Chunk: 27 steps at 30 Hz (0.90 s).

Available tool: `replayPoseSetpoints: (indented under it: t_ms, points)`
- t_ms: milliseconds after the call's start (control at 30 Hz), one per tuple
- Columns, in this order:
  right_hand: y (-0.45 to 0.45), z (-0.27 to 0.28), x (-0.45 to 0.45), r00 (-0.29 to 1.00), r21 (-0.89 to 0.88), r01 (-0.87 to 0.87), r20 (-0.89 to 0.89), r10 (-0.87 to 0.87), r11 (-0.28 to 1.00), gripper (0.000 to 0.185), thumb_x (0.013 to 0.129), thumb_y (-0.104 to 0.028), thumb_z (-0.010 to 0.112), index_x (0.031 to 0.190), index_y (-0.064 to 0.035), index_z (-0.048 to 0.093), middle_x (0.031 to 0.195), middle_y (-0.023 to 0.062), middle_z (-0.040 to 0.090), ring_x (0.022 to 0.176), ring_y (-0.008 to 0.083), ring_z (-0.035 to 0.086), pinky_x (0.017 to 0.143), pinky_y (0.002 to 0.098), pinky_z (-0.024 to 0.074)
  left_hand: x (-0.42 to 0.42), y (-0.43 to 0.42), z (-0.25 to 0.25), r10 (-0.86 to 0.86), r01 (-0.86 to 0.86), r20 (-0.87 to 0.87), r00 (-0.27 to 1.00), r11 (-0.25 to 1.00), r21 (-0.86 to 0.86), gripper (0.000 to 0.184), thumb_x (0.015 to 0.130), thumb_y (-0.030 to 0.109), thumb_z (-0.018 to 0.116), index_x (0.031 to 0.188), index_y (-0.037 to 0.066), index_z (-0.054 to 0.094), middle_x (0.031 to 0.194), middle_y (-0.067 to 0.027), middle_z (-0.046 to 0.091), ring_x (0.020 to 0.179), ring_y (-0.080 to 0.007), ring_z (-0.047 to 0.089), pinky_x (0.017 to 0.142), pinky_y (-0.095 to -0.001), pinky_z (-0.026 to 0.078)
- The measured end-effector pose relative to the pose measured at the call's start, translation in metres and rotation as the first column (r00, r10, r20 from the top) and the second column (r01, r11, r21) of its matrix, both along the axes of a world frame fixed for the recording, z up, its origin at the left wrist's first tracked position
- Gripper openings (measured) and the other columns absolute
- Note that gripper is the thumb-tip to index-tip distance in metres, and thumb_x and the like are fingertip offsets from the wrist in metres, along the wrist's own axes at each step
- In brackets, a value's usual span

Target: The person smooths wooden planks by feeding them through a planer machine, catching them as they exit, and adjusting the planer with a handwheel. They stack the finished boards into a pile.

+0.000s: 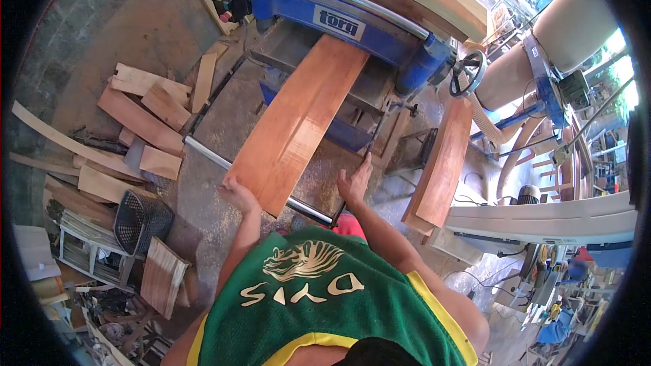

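A long reddish-brown wooden board (298, 122) slopes from under the blue thickness planer (332, 17) down toward my body. Its far end is hidden inside the machine. My left hand (242, 196) grips the near left corner of the board, with some fingers hidden at its edge. To the right of the board, apart from it, my right hand (355, 181) lies against the dark side bar (373, 139) of the roller support, thumb and fingers spread. The near end of the board rests over a metal support roller (308, 210).
Offcuts (146, 118) lie heaped on the floor at left, near a black plastic basket (141, 221). At right stands a stack of reddish boards (444, 163). A handwheel (468, 74) sticks out from the planer's right side, with a dust hose (491, 129) behind it.
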State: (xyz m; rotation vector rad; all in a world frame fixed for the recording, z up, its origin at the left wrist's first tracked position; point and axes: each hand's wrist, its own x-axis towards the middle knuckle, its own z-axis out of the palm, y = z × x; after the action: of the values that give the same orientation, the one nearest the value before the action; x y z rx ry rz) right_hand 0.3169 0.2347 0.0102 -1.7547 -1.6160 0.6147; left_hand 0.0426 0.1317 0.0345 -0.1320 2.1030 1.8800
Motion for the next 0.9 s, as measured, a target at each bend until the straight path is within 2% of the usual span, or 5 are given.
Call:
replayPoseSetpoints:
  t_ms: [100,167,367,767,900]
  points:
    - [-0.001,0.007,-0.001,1.000,-0.063,0.014,-0.008,-0.014,0.998,0.096,0.075,-0.013,0.066,0.152,0.0018,0.011,0.140,0.0337,0.035,0.131,0.0477,0.037,0.111,0.0480,0.0338,0.005,0.001,-0.008,-0.243,0.176,-0.310,0.919,0.958,-0.227,0.081,0.092,0.040,0.054,0.144,-0.015,0.024,0.136,-0.0344,0.040,0.129,-0.0418,0.041,0.109,-0.0501,0.032]
    - [-0.001,0.006,-0.001,1.000,-0.052,0.002,-0.002,-0.002,0.999,0.096,0.074,-0.013,0.066,0.152,0.0028,0.011,0.140,0.0333,0.035,0.131,0.0480,0.037,0.111,0.0482,0.0340,0.018,0.012,0.003,-0.227,0.038,-0.452,0.862,0.921,-0.388,0.088,0.094,0.049,0.053,0.146,-0.014,0.021,0.142,-0.0366,0.032,0.135,-0.0459,0.031,0.113,-0.0513,0.024]
    - [-0.001,0.000,-0.002,1.000,-0.013,-0.009,0.026,0.009,1.000,0.096,0.075,-0.012,0.067,0.151,0.0034,0.011,0.139,0.0327,0.035,0.129,0.0484,0.038,0.111,0.0486,0.0331,0.011,0.030,-0.023,-0.190,0.134,-0.481,0.856,0.980,-0.149,0.090,0.096,0.057,0.050,0.145,-0.014,0.024,0.141,-0.0361,0.031,0.131,-0.0494,0.032,0.111,-0.0547,0.027]
    - [0.002,0.006,-0.003,0.999,-0.067,-0.005,0.052,0.008,0.998,0.097,0.075,-0.016,0.068,0.151,0.0050,0.012,0.139,0.0336,0.036,0.129,0.0481,0.038,0.111,0.0482,0.0333,0.024,0.065,-0.019,-0.247,0.058,-0.652,0.717,0.953,-0.297,0.088,0.097,0.058,0.045,0.141,-0.015,0.027,0.138,-0.0378,0.032,0.129,-0.0498,0.034,0.109,-0.0535,0.029]
    - [0.002,0.005,-0.002,0.998,-0.064,-0.014,0.055,0.018,0.998,0.097,0.075,-0.017,0.068,0.151,0.0053,0.012,0.139,0.0335,0.036,0.129,0.0478,0.039,0.111,0.0477,0.0333,0.031,0.074,0.005,-0.292,0.103,-0.591,0.752,0.938,-0.332,0.086,0.098,0.058,0.045,0.142,-0.014,0.027,0.138,-0.0366,0.033,0.128,-0.0489,0.035,0.109,-0.0537,0.028]
